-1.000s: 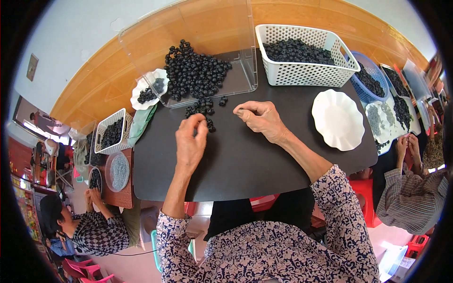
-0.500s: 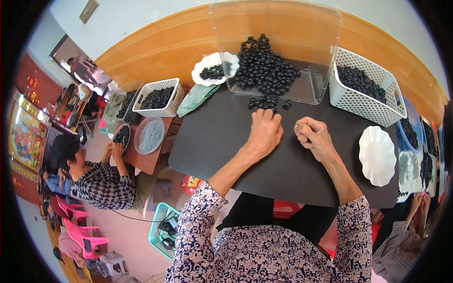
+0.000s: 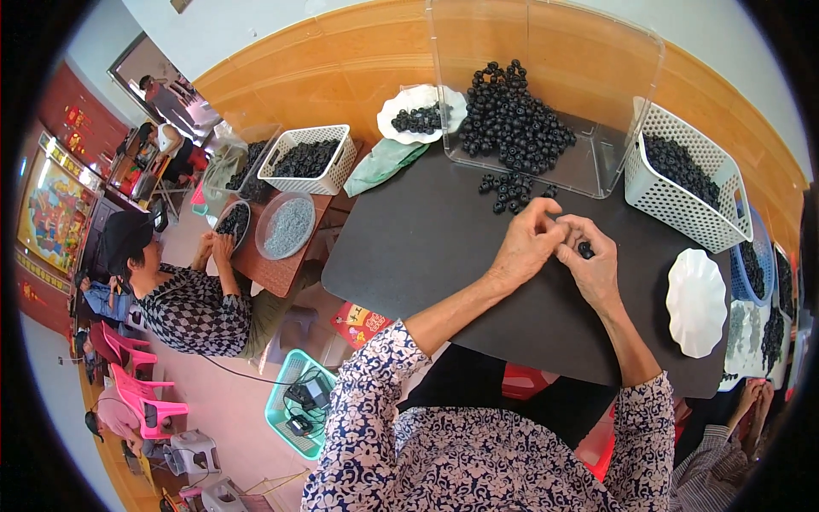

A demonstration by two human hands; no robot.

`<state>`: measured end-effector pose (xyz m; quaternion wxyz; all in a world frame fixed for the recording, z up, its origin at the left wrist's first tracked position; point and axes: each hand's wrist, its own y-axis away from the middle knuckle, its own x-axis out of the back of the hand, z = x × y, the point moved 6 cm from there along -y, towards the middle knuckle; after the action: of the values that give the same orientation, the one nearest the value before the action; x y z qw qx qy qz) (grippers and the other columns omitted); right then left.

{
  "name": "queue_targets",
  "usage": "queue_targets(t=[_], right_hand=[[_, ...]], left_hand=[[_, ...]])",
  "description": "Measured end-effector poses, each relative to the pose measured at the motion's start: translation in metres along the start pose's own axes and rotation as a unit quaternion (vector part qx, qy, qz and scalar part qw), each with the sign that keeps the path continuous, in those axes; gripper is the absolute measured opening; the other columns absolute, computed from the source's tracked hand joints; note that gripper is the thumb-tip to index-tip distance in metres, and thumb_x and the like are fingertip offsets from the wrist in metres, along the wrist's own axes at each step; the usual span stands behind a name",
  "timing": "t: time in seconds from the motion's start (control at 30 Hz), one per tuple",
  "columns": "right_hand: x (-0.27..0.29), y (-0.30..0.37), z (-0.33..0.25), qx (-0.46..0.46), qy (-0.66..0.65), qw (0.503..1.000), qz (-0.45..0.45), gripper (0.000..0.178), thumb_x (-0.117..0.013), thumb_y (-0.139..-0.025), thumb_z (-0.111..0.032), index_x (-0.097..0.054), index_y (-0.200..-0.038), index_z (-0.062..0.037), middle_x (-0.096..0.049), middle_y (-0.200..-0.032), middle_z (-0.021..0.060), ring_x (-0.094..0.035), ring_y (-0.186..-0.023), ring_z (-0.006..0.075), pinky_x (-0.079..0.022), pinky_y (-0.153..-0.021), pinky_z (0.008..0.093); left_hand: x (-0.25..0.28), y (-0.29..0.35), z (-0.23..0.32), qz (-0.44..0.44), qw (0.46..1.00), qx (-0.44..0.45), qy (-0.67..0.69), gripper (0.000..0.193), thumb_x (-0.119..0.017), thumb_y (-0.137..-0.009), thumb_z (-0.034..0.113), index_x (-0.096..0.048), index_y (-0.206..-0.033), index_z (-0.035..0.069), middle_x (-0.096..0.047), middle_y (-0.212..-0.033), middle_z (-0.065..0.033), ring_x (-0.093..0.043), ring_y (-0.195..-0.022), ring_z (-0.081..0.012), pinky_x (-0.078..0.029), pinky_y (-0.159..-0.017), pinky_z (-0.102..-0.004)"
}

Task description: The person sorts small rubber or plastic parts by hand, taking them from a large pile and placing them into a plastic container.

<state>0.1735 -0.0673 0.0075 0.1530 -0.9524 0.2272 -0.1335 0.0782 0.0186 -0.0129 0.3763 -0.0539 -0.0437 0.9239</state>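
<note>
My left hand (image 3: pixel 525 243) and my right hand (image 3: pixel 595 271) meet over the dark tabletop (image 3: pixel 409 247), fingertips together. A small round black piece (image 3: pixel 585 249) sits in the curled fingers of my right hand. The left thumb and forefinger are pinched against the right fingertips; whatever they hold is hidden. Just beyond my hands, several loose black pieces (image 3: pixel 509 191) lie at the mouth of a clear plastic bin (image 3: pixel 604 162). Inside that bin is a heap of the same shiny pieces (image 3: pixel 516 124).
A white perforated basket (image 3: pixel 682 205) of black pieces stands right of the bin. Nearer me lies a white scalloped dish (image 3: pixel 696 303). Another scalloped dish (image 3: pixel 397 111) and a green cloth (image 3: pixel 384 166) are at the back left. Co-workers (image 3: pixel 192 307) sit at both sides.
My left hand has left the loose pieces and come right to meet my right hand. A black piece now shows in the right fingers. The view has shifted and tilted slightly.
</note>
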Motion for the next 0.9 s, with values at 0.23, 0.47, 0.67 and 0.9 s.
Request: queue_targets(t=[0.23,0.47,0.67,0.9], right_hand=[[0.009,0.001,0.000,0.060,0.129,0.990,0.015,0.027,-0.070,-0.072,0.004,-0.066,-0.099,-0.0004,-0.054,-0.073,0.0011,-0.049,-0.064,0.0075,-0.042,-0.059,0.0232],[0.009,-0.003,-0.007,0.070,0.143,0.987,0.002,0.023,-0.068,-0.074,0.003,-0.067,-0.097,-0.0001,-0.055,-0.073,0.0019,-0.051,-0.065,0.0102,-0.042,-0.061,0.0245],[0.013,-0.006,-0.002,0.048,0.138,0.989,0.002,0.016,-0.069,-0.078,-0.007,-0.068,-0.092,-0.0015,-0.061,-0.071,0.0077,-0.057,-0.061,0.0145,-0.045,-0.059,0.0290],[0.017,-0.006,0.004,-0.055,0.028,0.998,-0.023,0.013,-0.068,-0.085,-0.013,-0.068,-0.090,-0.0008,-0.058,-0.069,0.0009,-0.051,-0.061,0.0088,-0.041,-0.055,0.0242]], left_hand=[[-0.008,-0.002,-0.009,-0.035,0.996,0.037,0.068,0.029,-0.062,-0.091,0.015,-0.053,-0.112,-0.002,-0.054,-0.080,0.0026,-0.048,-0.073,-0.0039,-0.039,-0.063,-0.0196],[-0.011,-0.005,-0.006,-0.050,0.998,0.033,0.022,0.030,-0.060,-0.091,0.016,-0.053,-0.114,-0.001,-0.052,-0.077,0.0037,-0.047,-0.071,-0.0033,-0.038,-0.061,-0.0195],[0.004,0.009,0.002,-0.015,0.999,0.028,-0.038,0.021,-0.058,-0.092,0.013,-0.056,-0.109,0.000,-0.059,-0.079,-0.0013,-0.055,-0.075,-0.0079,-0.045,-0.070,-0.0230],[0.049,0.007,0.048,0.063,0.844,-0.229,-0.481,0.022,-0.061,-0.079,0.002,-0.061,-0.101,0.003,-0.054,-0.099,-0.0148,-0.046,-0.104,-0.0351,-0.039,-0.089,-0.0461]])
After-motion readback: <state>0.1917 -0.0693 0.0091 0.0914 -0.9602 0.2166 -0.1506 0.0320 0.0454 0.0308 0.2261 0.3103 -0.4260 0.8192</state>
